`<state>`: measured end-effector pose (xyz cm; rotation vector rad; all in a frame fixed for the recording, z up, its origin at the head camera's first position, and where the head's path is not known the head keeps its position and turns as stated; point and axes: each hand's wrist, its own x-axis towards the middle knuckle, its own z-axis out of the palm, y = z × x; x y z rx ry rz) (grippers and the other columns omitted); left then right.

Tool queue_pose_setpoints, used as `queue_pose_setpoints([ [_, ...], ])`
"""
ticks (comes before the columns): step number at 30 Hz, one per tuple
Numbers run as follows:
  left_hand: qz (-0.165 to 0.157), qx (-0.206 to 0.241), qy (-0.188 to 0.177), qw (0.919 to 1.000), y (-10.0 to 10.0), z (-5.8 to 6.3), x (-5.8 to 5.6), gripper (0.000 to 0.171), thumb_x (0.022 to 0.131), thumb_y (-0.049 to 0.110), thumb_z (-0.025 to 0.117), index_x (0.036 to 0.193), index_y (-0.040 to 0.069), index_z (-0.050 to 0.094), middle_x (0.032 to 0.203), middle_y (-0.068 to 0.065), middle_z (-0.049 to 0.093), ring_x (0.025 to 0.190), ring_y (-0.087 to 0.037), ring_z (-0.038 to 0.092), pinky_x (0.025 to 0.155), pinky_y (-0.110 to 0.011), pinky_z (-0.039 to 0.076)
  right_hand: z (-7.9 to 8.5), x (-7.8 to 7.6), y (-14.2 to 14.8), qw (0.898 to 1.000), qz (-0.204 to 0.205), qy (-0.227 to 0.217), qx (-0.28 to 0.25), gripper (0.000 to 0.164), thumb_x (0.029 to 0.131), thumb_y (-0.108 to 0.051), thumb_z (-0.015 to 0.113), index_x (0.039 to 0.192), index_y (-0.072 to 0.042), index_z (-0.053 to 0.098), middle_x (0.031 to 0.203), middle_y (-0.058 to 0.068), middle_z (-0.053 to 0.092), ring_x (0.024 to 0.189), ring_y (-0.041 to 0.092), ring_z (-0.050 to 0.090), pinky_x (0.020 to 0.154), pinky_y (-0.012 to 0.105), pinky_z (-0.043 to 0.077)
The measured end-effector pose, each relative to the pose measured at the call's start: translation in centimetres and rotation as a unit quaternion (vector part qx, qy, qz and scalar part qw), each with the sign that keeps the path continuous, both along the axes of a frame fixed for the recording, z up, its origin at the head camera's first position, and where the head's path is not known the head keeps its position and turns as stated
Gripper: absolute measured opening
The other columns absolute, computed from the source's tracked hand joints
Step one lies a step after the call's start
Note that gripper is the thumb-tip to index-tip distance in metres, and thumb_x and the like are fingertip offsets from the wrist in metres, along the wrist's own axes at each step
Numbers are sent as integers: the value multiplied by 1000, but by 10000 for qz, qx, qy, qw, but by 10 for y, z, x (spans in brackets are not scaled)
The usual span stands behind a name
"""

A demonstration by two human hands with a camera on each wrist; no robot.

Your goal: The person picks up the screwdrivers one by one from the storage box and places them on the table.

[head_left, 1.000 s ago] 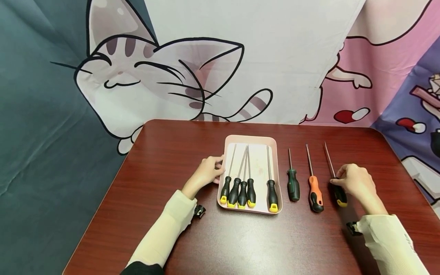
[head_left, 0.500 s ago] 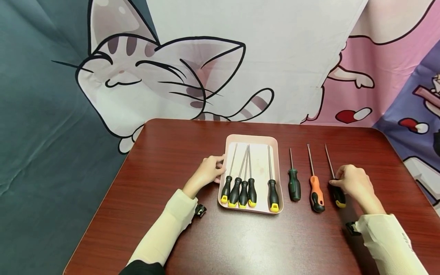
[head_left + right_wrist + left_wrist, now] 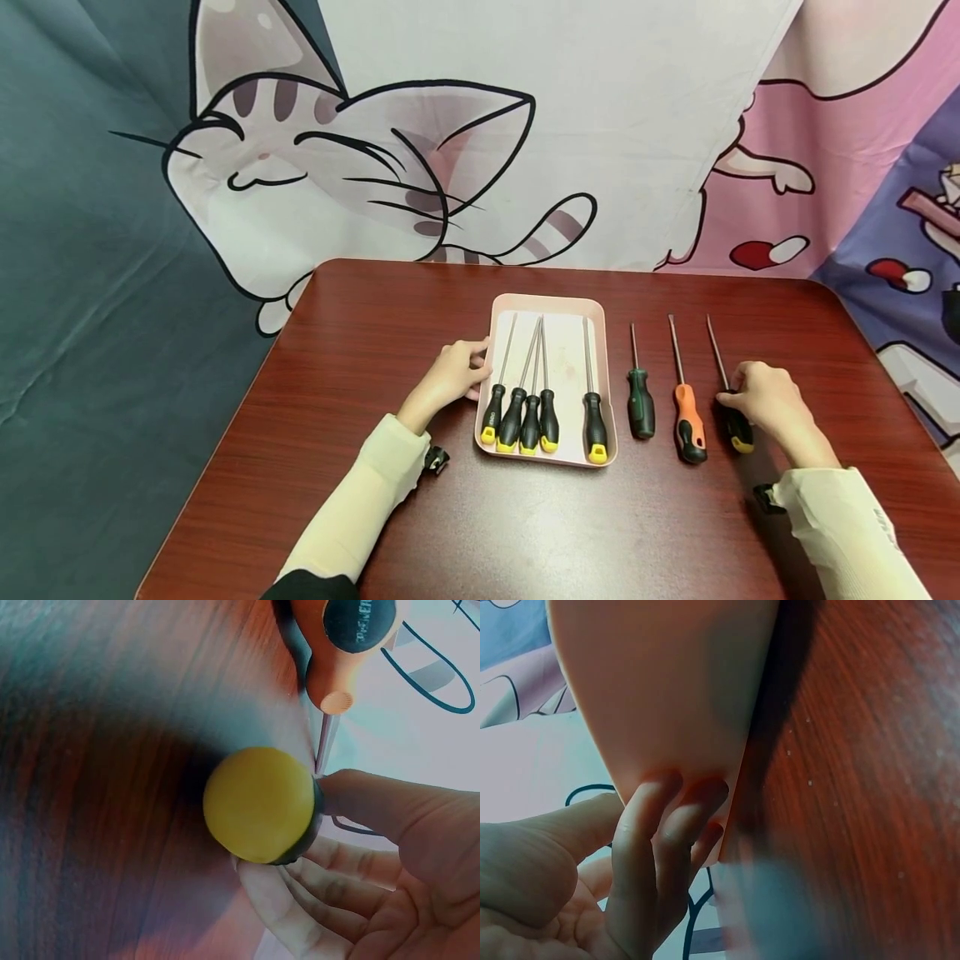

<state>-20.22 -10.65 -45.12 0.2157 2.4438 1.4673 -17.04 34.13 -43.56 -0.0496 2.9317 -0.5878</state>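
Note:
My left hand (image 3: 453,372) grips the left side of a pale pink tray (image 3: 495,310). In the left wrist view, fingers lie against the tray's outer wall (image 3: 667,690) and the thumb reaches its rim. Several black screwdrivers with yellow ends lie in the tray, four-sided and shallow; a lone screwdriver (image 3: 595,427) is at its right. My right hand (image 3: 772,404) pinches the handle of another black-and-yellow screwdriver (image 3: 738,429) between thumb and fingers, shaft pointing away. Its round yellow end (image 3: 259,805) faces the right wrist camera, low over the tabletop.
Between tray and right hand lie a dark green screwdriver (image 3: 641,404) and an orange-and-black screwdriver (image 3: 687,412), shafts pointing away. All are on a reddish-brown wooden table (image 3: 375,325). A cartoon cat cloth (image 3: 637,142) hangs behind its far edge.
My right hand and the screwdriver it holds have shifted slightly left and nearer the body; the shaft tip sits a little lower in view. The left hand and tray keep their places.

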Motion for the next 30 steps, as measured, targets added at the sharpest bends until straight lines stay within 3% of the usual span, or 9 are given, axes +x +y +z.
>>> queue_pose_setpoints([
  [9, 81, 48, -107, 9999, -1, -3, -2, 57, 93, -5, 64, 146, 0, 46, 102, -22, 70, 64, -24, 72, 53, -30, 61, -1, 2, 1, 9998, -121, 178, 5, 32, 80, -18, 81, 76, 4, 58, 67, 10, 55, 61, 29, 52, 50, 40, 45],
  [16, 86, 57, -86, 9999, 0, -3, -1, 56, 93, -5, 63, 146, -1, 46, 104, -23, 70, 64, -27, 72, 53, -30, 61, 2, 3, -2, 9990, -134, 414, 103, 38, 78, -24, 83, 73, 1, 56, 65, 9, 48, 61, 30, 48, 50, 39, 40],
  [26, 73, 67, -95, 9999, 0, -2, -1, 56, 93, -6, 64, 146, -1, 46, 105, -23, 70, 66, -29, 72, 53, -30, 61, 17, 2, -13, 9989, -137, 438, 64, 38, 81, -23, 81, 77, 7, 60, 66, 10, 53, 60, 28, 50, 49, 36, 42],
  [30, 39, 67, -88, 9999, -1, -2, -1, 56, 93, -6, 64, 146, -2, 46, 105, -23, 70, 66, -28, 73, 52, -31, 61, 23, 2, -20, 9984, -128, 558, 23, 36, 81, -22, 81, 74, 4, 58, 66, 9, 50, 61, 27, 48, 49, 35, 39],
])
